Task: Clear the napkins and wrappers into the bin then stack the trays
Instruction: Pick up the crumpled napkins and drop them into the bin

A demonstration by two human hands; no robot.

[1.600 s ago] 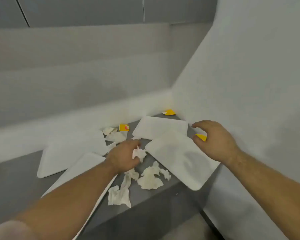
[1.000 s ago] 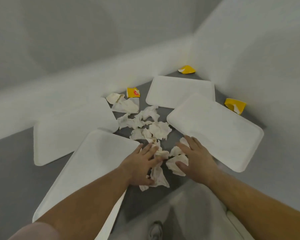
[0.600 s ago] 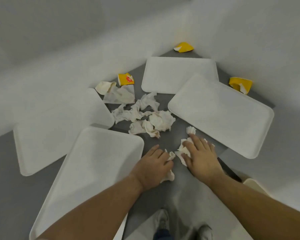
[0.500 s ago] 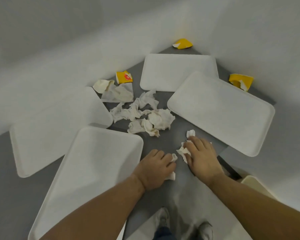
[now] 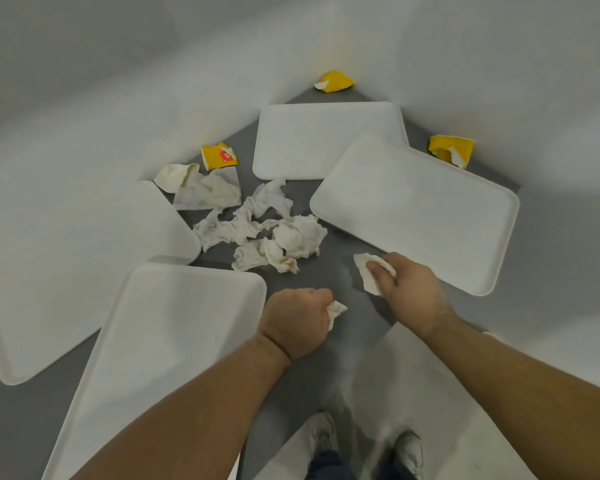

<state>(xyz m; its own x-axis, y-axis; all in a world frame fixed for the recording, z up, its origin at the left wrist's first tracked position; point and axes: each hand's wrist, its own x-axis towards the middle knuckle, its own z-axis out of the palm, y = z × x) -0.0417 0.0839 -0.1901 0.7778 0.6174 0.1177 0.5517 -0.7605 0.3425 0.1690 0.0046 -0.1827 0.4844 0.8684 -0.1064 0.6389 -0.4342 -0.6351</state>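
- The left hand (image 5: 293,323), at lower centre of the frame, is fisted round a crumpled napkin (image 5: 336,310).
- The right hand (image 5: 409,292), right of centre, clutches a second napkin wad (image 5: 362,263) in curled fingers, just beside the right-hand tray (image 5: 420,209).
- A loose napkin pile (image 5: 267,233) lies mid-frame on the grey surface (image 5: 329,268), between four white trays.
- Three yellow wrappers (image 5: 219,156) sit across the upper part of the frame.

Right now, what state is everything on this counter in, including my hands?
Left hand: gripping a crumpled napkin.
Right hand: gripping a second napkin.
Napkin pile: loose on the counter, not yet picked up.
Yellow wrappers: crumpled, lying by the walls.
Trays: flat, spread out, not stacked.
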